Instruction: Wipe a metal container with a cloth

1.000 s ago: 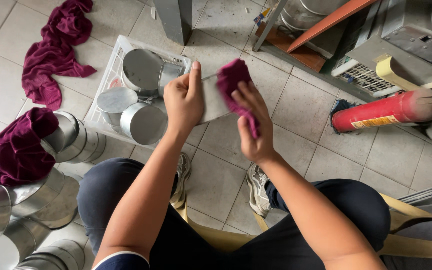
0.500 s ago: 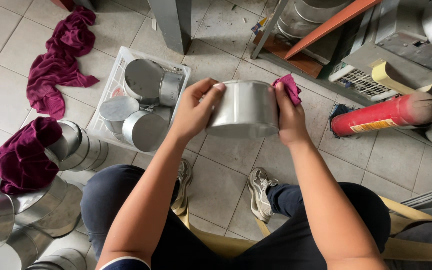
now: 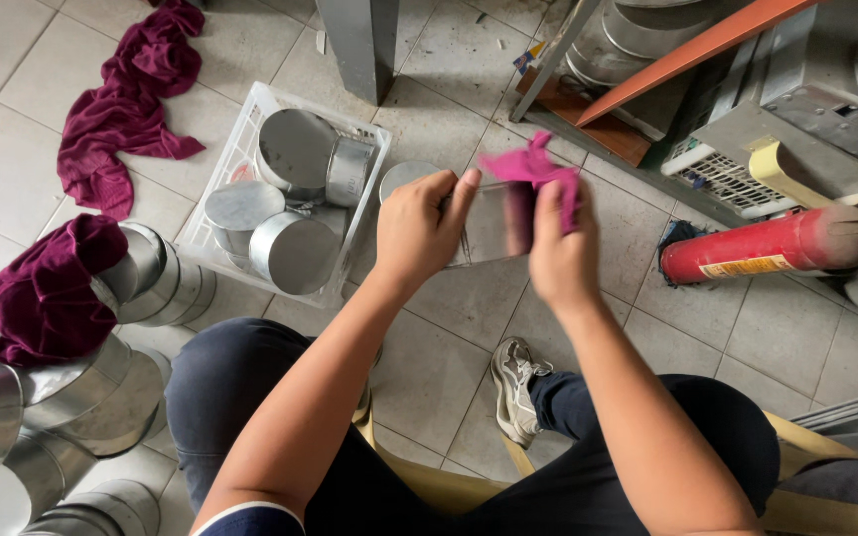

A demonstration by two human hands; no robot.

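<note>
The left hand grips a shiny metal tin by its left side, fingers curled over the top edge and thumb underneath, holding it out above the tiled floor in front of the knees. The right hand is closed around a pink rag and presses it against the right side of the same tin, so the cloth bunches up above the fingers and a fold of it hangs down across the metal. The tin is between the two hands, tipped on its side, its flat reflective wall facing up. Just to the left of the hands, on the floor, a white plastic crate holds several more metal tins, some lying on their sides. Further left a dark red cloth lies spread on the tiles, and another dark red cloth is draped over a pile of shiny metal tins at the left edge. To the right of the hands a red fire extinguisher lies on the floor beside a metal rack. Below the hands one grey shoe shows between dark blue trouser legs
</note>
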